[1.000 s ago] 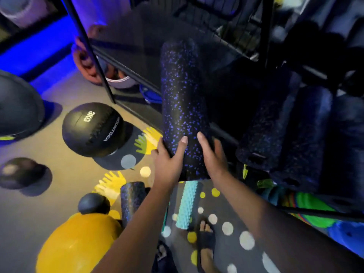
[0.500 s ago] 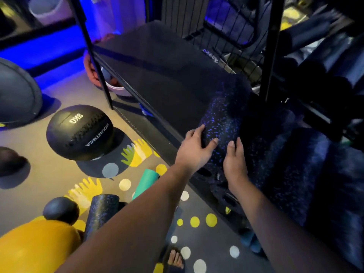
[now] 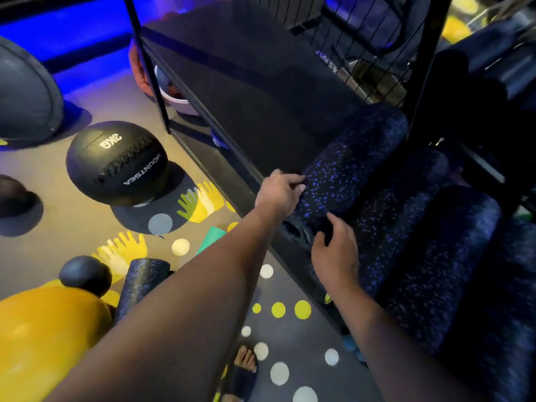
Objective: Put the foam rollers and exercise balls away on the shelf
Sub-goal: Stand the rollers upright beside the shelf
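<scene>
**Speckled roller on the shelf, both hands at its near end**

Lying on the dark shelf [image 3: 261, 91]: a black foam roller [image 3: 345, 172] flecked with blue, long axis running away from the camera, leftmost in a row with more speckled rollers [image 3: 429, 256] pressed side by side to its right. Left hand [image 3: 280, 191] resting on the roller's left flank near the front end, fingers curled loosely against the foam, not wrapped around it. Right hand [image 3: 338, 253] just in front of the roller's hollow end, fingers spread and half bent, holding nothing; whether the fingertips touch the foam, cannot tell.

Down on the grey floor, left of the shelf: a black medicine ball [image 3: 116, 163] printed in white with "3KG" and "MOUNTSEA", both seen upside down. Near it, painted yellow handprints [image 3: 203, 201] and scattered white and yellow dots [image 3: 278, 309]. Closer in, a small dark ball [image 3: 84, 274] sitting against a large yellow exercise ball [image 3: 43, 343], with another speckled foam roller [image 3: 142, 282] standing just beside them. A teal roller [image 3: 213, 235] partly hidden behind the left forearm. At the far left edge, a big grey ball [image 3: 26, 97], cut off by the frame. A bare foot in a dark sandal [image 3: 243, 369] at the bottom.
</scene>
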Action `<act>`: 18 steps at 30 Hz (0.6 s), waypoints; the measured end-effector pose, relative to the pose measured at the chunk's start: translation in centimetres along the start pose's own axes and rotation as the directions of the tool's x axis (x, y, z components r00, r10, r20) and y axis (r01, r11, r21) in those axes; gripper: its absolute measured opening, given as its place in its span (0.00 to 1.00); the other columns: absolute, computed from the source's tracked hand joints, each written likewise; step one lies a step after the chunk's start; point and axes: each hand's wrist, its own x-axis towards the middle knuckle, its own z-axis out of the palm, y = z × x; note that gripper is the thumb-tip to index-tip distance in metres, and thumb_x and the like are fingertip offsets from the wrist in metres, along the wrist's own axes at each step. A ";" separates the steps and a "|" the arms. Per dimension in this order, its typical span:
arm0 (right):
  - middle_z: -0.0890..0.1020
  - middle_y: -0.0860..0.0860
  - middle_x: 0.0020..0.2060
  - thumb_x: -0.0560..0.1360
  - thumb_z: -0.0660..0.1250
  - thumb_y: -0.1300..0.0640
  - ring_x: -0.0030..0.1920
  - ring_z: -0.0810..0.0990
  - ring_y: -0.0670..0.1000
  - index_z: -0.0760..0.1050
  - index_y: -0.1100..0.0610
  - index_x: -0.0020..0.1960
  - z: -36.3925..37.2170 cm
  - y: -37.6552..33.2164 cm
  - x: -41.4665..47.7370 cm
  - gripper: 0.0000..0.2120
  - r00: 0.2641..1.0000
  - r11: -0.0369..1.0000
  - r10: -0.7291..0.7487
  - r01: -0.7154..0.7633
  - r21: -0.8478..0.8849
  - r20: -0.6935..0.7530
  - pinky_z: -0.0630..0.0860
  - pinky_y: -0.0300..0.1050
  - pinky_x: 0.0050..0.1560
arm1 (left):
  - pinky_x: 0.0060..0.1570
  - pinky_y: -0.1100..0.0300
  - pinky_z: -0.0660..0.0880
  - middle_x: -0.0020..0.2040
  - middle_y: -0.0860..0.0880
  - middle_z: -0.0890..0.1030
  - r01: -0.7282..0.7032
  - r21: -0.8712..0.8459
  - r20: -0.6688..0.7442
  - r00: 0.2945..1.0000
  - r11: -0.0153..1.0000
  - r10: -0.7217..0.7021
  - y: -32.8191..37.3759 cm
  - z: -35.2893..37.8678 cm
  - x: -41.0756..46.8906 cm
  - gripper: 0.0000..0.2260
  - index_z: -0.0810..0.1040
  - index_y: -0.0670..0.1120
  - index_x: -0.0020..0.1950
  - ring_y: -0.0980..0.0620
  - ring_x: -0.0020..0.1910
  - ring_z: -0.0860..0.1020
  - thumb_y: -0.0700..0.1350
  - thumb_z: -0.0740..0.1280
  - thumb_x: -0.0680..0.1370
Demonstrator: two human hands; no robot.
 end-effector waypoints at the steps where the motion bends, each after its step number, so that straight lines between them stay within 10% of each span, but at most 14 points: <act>1: 0.74 0.60 0.66 0.77 0.66 0.63 0.65 0.72 0.64 0.75 0.58 0.70 0.5 -0.5 -0.6 0.20 0.994 0.999 -0.039 0.036 -0.034 -0.101 0.66 0.55 0.68 | 0.59 0.57 0.75 0.55 0.47 0.81 -0.012 -0.137 0.013 1.000 0.990 0.014 -0.6 -0.7 -0.7 0.16 0.80 0.53 0.69 0.49 0.54 0.80 0.47 0.67 0.82; 6: 0.75 0.59 0.56 0.73 0.67 0.62 0.54 0.74 0.64 0.78 0.57 0.62 4.4 -4.3 -7.5 0.18 0.931 0.977 -0.209 0.185 -0.106 -0.299 0.68 0.57 0.56 | 0.46 0.63 0.77 0.49 0.56 0.82 0.174 -0.543 -0.111 0.955 0.822 -0.275 -7.5 -6.6 -9.6 0.16 0.76 0.51 0.70 0.62 0.43 0.80 0.40 0.63 0.83; 11: 0.75 0.58 0.53 0.73 0.62 0.56 0.54 0.75 0.64 0.78 0.58 0.61 15.6 -6.2 -19.0 0.18 0.974 0.974 -0.219 0.222 -0.053 0.059 0.73 0.58 0.57 | 0.60 0.45 0.79 0.60 0.47 0.84 0.497 -0.413 -0.023 0.832 0.763 -0.554 -28.5 -11.2 -22.6 0.22 0.76 0.58 0.67 0.47 0.57 0.83 0.56 0.64 0.73; 14: 0.76 0.59 0.57 0.75 0.67 0.57 0.59 0.77 0.64 0.76 0.57 0.63 24.2 -6.0 -25.4 0.16 0.929 0.995 0.070 -0.040 -0.092 0.362 0.74 0.57 0.60 | 0.53 0.57 0.76 0.59 0.49 0.82 0.636 -0.253 0.045 0.760 0.729 -0.648 -37.8 -15.7 -30.0 0.20 0.74 0.48 0.72 0.48 0.57 0.81 0.49 0.68 0.80; 18: 0.78 0.58 0.65 0.76 0.73 0.48 0.66 0.76 0.59 0.69 0.60 0.71 35.7 -4.1 -31.0 0.29 0.622 0.866 0.464 -0.469 -0.175 0.631 0.71 0.48 0.64 | 0.53 0.55 0.77 0.59 0.45 0.83 0.759 -0.171 0.125 0.649 0.628 -0.750 -48.0 -17.0 -35.1 0.17 0.74 0.48 0.71 0.45 0.55 0.82 0.45 0.68 0.82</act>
